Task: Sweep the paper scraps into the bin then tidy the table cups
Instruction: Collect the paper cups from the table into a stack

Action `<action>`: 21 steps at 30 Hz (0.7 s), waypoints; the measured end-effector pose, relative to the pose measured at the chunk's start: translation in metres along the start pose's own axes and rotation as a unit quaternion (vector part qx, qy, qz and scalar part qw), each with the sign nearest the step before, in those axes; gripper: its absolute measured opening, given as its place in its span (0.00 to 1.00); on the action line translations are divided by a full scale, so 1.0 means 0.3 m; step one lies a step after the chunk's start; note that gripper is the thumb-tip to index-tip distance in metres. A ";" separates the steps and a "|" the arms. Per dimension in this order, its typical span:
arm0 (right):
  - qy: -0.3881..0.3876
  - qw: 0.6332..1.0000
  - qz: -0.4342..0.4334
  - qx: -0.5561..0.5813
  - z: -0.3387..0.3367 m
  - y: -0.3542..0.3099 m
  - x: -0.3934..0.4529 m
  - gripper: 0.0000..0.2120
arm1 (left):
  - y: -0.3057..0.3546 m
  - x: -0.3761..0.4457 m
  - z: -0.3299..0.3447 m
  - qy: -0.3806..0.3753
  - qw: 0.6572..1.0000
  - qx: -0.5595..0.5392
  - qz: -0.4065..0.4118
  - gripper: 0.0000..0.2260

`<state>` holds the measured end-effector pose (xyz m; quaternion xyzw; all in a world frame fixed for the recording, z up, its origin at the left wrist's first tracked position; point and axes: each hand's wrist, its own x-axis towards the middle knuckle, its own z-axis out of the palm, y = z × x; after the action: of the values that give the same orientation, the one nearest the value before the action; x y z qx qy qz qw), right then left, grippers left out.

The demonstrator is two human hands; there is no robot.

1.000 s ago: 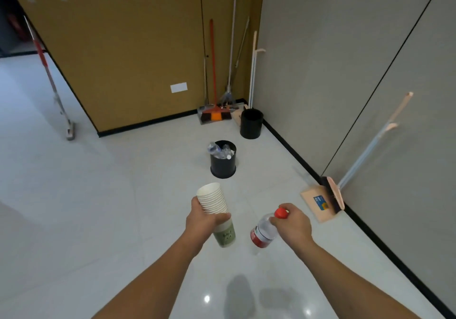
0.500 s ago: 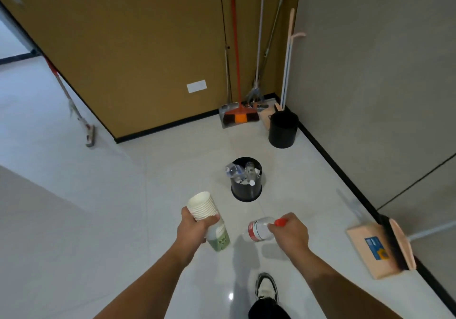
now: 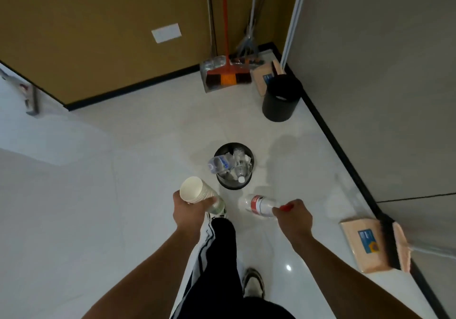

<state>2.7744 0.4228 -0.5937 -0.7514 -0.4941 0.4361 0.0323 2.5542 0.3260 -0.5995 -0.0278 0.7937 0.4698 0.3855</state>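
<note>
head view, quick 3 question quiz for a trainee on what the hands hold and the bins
1. True or false: the left hand grips a stack of paper cups.
2. The right hand holds what? A) broom B) plastic bottle C) dustpan
3. Fill in: the nearer black bin already holds empty ____.

Key:
1. True.
2. B, the plastic bottle, pinched at its red cap end.
3. Bottles; the farther black bin stands by the wall.

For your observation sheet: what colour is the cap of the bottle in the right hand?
Red; the cap shows best in the head view.
</note>
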 end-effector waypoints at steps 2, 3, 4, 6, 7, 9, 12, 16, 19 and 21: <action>0.005 1.000 0.026 0.004 0.046 -0.065 0.106 0.13 | 0.009 0.115 0.073 0.012 1.000 0.004 -0.019 0.35; 0.008 0.999 0.039 0.002 0.070 -0.097 0.158 0.13 | 0.014 0.169 0.107 0.022 0.999 0.006 -0.033 0.35; 0.011 0.999 0.051 0.002 0.096 -0.127 0.210 0.12 | 0.019 0.223 0.138 0.031 0.998 0.006 -0.048 0.35; 0.015 0.997 0.069 0.008 0.148 -0.176 0.318 0.13 | 0.019 0.327 0.198 0.044 0.996 -0.003 -0.075 0.35; 0.015 0.997 0.074 0.011 0.172 -0.196 0.374 0.13 | 0.014 0.373 0.225 0.050 0.995 -0.006 -0.087 0.34; 0.017 0.997 0.069 0.005 0.220 -0.234 0.489 0.12 | -0.008 0.452 0.281 0.066 0.992 -0.018 -0.109 0.33; 0.024 0.998 0.049 -0.026 0.293 -0.277 0.670 0.13 | -0.074 0.539 0.379 0.108 0.983 -0.033 -0.142 0.31; -0.002 0.996 0.017 -0.084 0.410 -0.306 0.910 0.14 | -0.192 0.628 0.525 0.177 0.965 -0.081 -0.173 0.30; -0.031 0.991 -0.029 -0.125 0.494 -0.307 1.063 0.14 | -0.280 0.700 0.640 0.228 0.944 -0.139 -0.192 0.30; -0.051 0.984 -0.075 -0.156 0.537 -0.299 1.136 0.13 | -0.329 0.742 0.706 0.257 0.932 -0.160 -0.201 0.30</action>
<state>2.6443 0.6697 -0.8626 -0.6849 -0.6119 0.3878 -0.0776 2.5621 0.5043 -0.8683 -0.3679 0.7576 0.4802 0.2452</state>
